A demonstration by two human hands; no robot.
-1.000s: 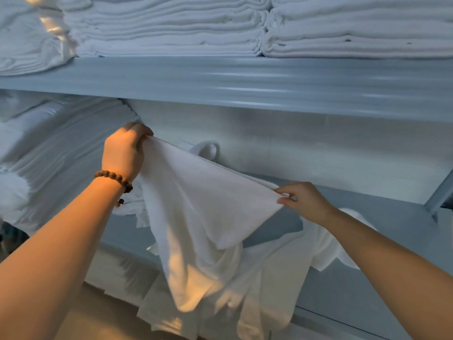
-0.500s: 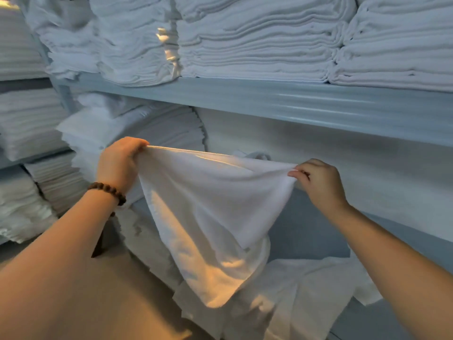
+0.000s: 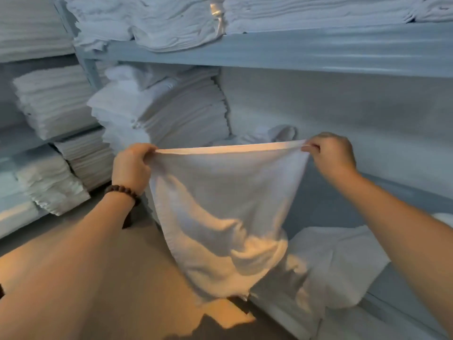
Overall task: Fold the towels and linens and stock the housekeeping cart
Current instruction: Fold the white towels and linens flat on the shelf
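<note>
A white towel [image 3: 220, 207] hangs in the air in front of the shelving, its top edge pulled taut and level. My left hand [image 3: 131, 168] grips the top left corner; a brown bead bracelet sits on that wrist. My right hand [image 3: 331, 155] pinches the top right corner. The towel's lower end droops toward more loose white linen [image 3: 338, 266] lying on the lower shelf at the right.
Grey metal shelving [image 3: 318, 52] runs across the view. Stacks of folded white towels [image 3: 171, 111] fill the middle shelf at left, with more stacks on the top shelf [image 3: 159, 23] and on the far-left rack [image 3: 54, 101]. Bare floor [image 3: 122, 278] lies below.
Both hands have lifted the towel and drawn apart, so its top edge is now stretched straight and level. The view has shifted to the left and back, showing more shelves.
</note>
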